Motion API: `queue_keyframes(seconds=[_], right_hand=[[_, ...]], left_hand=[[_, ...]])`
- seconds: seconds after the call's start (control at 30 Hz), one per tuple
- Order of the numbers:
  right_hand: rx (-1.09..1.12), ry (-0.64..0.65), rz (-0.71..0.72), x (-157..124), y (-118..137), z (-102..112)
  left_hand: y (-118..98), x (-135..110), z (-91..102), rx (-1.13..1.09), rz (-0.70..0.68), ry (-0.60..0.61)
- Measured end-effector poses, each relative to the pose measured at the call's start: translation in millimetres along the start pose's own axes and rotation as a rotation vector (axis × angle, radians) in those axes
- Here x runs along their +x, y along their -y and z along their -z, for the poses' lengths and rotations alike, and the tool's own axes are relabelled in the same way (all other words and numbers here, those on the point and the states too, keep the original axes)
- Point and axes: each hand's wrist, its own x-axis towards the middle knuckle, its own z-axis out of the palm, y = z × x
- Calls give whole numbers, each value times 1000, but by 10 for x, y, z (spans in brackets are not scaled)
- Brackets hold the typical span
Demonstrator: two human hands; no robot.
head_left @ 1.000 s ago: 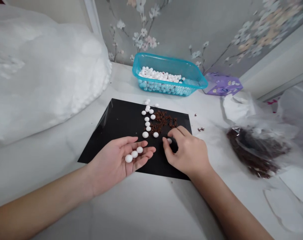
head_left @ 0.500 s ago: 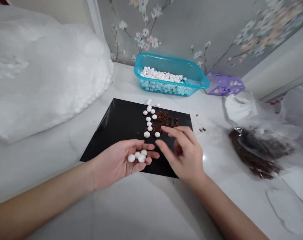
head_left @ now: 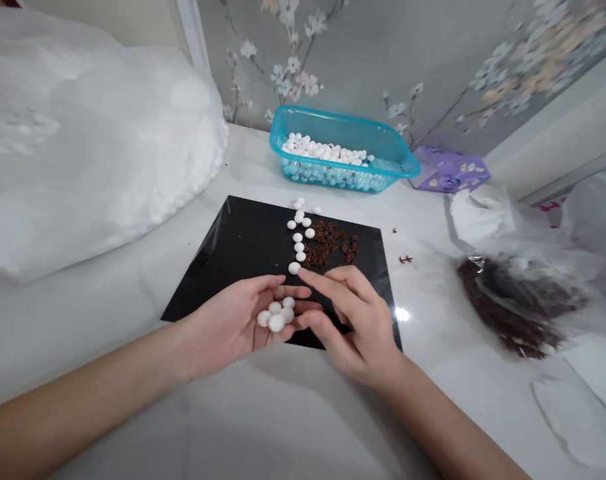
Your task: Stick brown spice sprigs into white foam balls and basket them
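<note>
My left hand (head_left: 237, 320) is cupped palm up over the near part of a black mat (head_left: 223, 247). Several small white balls (head_left: 276, 323) rest on its curled fingers. Close beside it, my right hand (head_left: 357, 327) has its thumb and forefinger apart, with nothing visible between them. Its forefinger tip is at the edge of a white ball (head_left: 295, 268) on the mat; whether they touch I cannot tell. More white balls (head_left: 299, 247) form a rough line going away from me. To their right lies a heap of small brown branched pieces (head_left: 327, 243).
Behind the mat stands a blue plastic basket (head_left: 343, 120) with many white balls in it. A purple packet (head_left: 453, 170) is beside it. On the left bulges a large white bag (head_left: 93, 147). A clear bag of brown pieces (head_left: 517, 307) lies at right, and loose brown bits (head_left: 405, 259) are nearer.
My right hand has moved down and left towards my left hand. The white ball near its fingertips is gone from the mat, and one more ball is in my left palm.
</note>
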Motion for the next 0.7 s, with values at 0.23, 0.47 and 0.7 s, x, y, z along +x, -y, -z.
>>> queue_keyframes(seconds=[0.23,0.47,0.7], right_hand=[[-98,-121,-253,161,-177,-191],[-283,30,-175,159,-188,-256],[-243,-31,-166,135,-159,-243]], left_hand=[[-45,4,-41,60,46,-50],[-133,-281,95,917,-927,-441],[160,-291,570,2028,-903,-485]])
